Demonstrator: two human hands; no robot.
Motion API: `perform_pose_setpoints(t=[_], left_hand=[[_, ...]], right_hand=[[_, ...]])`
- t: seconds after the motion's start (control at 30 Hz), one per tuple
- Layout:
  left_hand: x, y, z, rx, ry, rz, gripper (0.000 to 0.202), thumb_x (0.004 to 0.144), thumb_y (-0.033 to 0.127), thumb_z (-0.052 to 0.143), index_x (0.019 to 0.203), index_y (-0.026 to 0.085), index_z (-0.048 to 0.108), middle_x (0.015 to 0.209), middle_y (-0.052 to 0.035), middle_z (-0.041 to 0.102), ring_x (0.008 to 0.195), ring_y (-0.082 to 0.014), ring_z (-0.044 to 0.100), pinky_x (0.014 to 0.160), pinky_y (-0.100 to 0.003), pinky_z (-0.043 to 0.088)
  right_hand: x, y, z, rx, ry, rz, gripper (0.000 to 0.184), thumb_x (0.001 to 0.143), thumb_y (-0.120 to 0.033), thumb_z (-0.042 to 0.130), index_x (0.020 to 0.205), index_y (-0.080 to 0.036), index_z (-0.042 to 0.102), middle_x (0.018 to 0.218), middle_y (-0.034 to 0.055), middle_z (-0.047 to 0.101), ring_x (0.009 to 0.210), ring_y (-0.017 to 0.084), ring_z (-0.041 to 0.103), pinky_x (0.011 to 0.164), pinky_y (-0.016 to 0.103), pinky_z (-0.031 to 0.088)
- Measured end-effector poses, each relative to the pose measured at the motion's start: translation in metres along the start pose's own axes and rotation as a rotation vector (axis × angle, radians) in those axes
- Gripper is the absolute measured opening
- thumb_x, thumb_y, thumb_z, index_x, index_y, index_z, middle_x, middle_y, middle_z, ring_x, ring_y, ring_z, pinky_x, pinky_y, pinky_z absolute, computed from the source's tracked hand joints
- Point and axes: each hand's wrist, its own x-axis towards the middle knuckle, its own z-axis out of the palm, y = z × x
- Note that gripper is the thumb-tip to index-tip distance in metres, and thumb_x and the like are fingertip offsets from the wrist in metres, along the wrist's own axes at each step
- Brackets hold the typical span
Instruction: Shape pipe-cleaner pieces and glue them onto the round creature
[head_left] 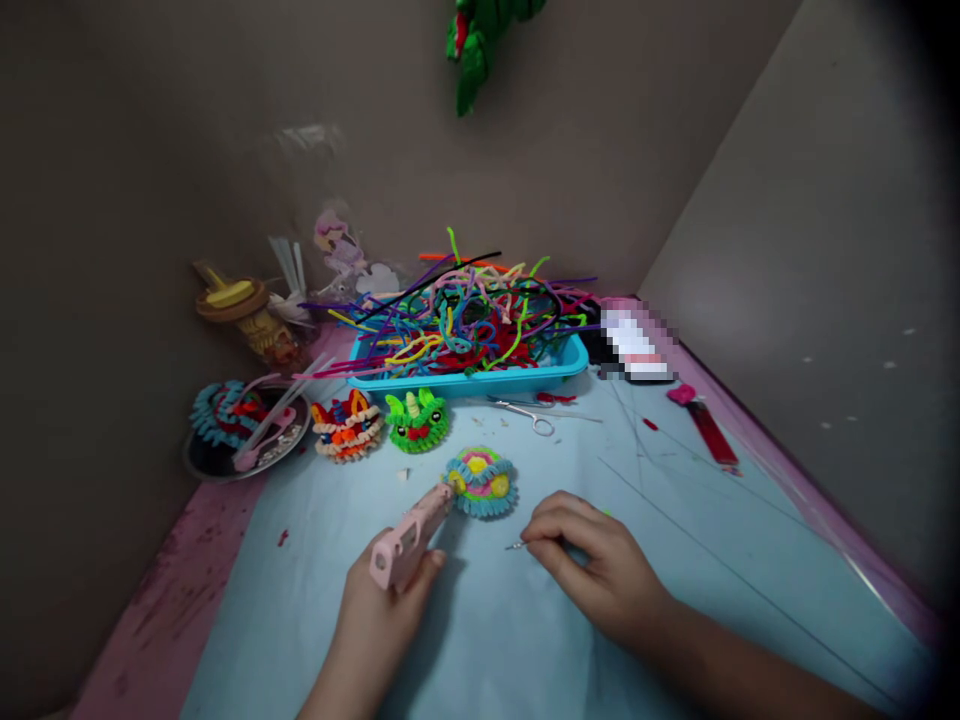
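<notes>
My left hand (386,600) is closed around a pink glue gun (409,538), whose nozzle touches the left edge of a round pipe-cleaner piece (481,481) in blue, pink, green and yellow. It lies on the light blue mat (525,640). My right hand (592,565) rests on the mat just right of it, fingers pinched on a small thin metal bit (516,545) that I cannot name.
A blue tray (465,375) heaped with coloured pipe cleaners stands at the back. In front of it sit a green pipe-cleaner head (417,419), an orange one (346,427), small scissors (529,412). A dark plate (244,440) with crafts is at left. Walls close in on both sides.
</notes>
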Motion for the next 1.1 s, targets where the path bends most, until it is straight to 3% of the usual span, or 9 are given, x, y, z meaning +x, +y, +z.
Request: perform_pose_setpoints(t=[0.2,0.57,1.1], left_hand=[[0.0005,0.0006,0.0,0.019,0.011,-0.023,0.046,0.078,0.028,0.058,0.123,0.022,0.056,0.129,-0.006,0.057,0.121,-0.025,0.05,0.105,-0.042,0.035],[-0.0001,-0.0023,0.0013,-0.013,-0.013,-0.024,0.045,0.081,0.029,0.055,0.126,0.022,0.053,0.132,-0.0055,0.054,0.123,-0.0228,0.048,0.107,-0.039,0.034],[-0.0016,-0.001,0.003,-0.032,0.041,-0.038,0.046,0.079,0.032,0.057,0.123,0.02,0.056,0.132,-0.0072,0.054,0.124,-0.0239,0.046,0.107,-0.04,0.033]], right_hand=[[0.0009,-0.0014,0.0,-0.011,-0.003,0.006,0.015,0.083,-0.011,0.05,0.078,-0.019,0.061,0.074,0.0032,0.061,0.071,0.014,0.058,0.063,0.025,0.047],[0.0007,-0.0017,-0.0001,-0.011,-0.008,0.001,0.016,0.084,-0.01,0.049,0.078,-0.019,0.061,0.074,0.0029,0.061,0.071,0.014,0.058,0.064,0.025,0.046],[0.0015,-0.0034,0.0002,-0.018,-0.01,-0.01,0.016,0.085,-0.013,0.049,0.076,-0.02,0.062,0.072,0.0031,0.062,0.069,0.014,0.059,0.063,0.025,0.048]])
